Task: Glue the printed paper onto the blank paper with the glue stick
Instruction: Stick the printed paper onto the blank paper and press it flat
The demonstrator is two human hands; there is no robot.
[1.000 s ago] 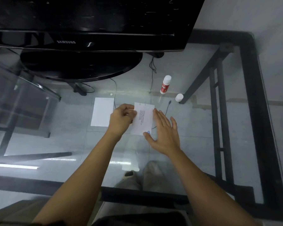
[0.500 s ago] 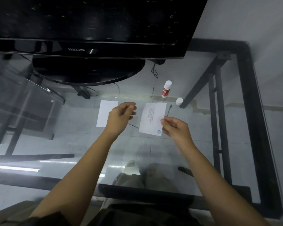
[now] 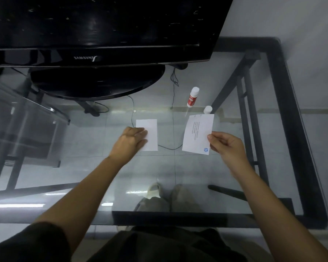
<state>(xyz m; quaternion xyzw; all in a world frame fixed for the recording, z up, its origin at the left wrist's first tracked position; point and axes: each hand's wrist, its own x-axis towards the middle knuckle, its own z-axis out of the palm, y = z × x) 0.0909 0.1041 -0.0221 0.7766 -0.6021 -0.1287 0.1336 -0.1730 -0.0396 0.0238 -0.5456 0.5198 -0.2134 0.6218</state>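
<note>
The right hand [image 3: 228, 148] pinches the printed paper [image 3: 198, 134] at its right edge between thumb and fingers, the other fingers curled in. The sheet is a thin white rectangle with its long axis running from 6 toward 12 o'clock, leaning slightly to 1 o'clock; lines of small print run along that axis and a round blue logo sits at the near right corner. Whether the sheet is lifted off the glass or lies on it cannot be told.

The left hand [image 3: 130, 142] lies palm down, fingers loosely extended and together, pressing the left part of the blank paper [image 3: 150, 132]. That sheet is a plain white rectangle, flat on the glass, long axis also toward 12 o'clock, and it lies at 9 o'clock of the printed paper, apart from it.

At 12 o'clock of the printed paper the glue stick [image 3: 192, 97] stands upright on the bench [image 3: 206, 171], a white tube with a red label. Its small white cap [image 3: 207, 109] stands beside it, just past the printed paper's far edge.

The bench is clear glass in a black metal frame. A glossy black monitor [image 3: 95, 35] on an oval base stands at the far side.
</note>
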